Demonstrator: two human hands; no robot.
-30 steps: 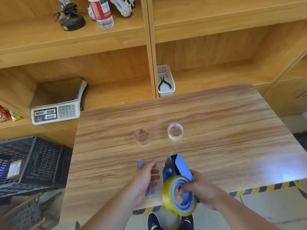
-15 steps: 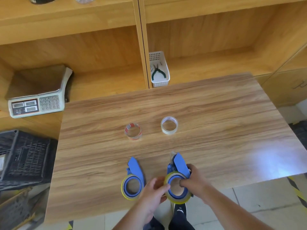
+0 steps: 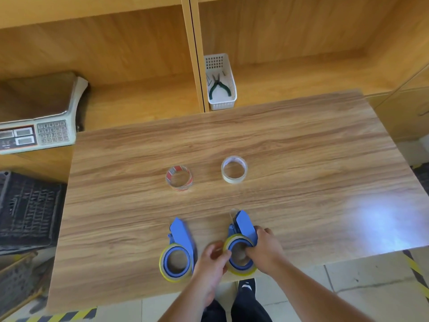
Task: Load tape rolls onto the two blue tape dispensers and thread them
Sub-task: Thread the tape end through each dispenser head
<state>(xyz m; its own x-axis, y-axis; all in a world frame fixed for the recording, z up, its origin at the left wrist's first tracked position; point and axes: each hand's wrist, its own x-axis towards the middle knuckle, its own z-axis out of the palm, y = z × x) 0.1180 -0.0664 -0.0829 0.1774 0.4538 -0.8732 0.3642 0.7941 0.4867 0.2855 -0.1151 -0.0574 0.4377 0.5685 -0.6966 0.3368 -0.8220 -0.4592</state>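
Since a half-second ago my left hand (image 3: 212, 259) has reached the right dispenser (image 3: 241, 242) at six o'clock on the bench (image 3: 301, 159), pinching its yellow roll (image 3: 241, 271) while my right hand (image 3: 264, 248) grips the hub; I'd pull the end slowly forward.

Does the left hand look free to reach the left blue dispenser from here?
Probably yes. The left hand sits just right of the left dispenser, with only bare table between; it would first have to leave the right dispenser's roll.
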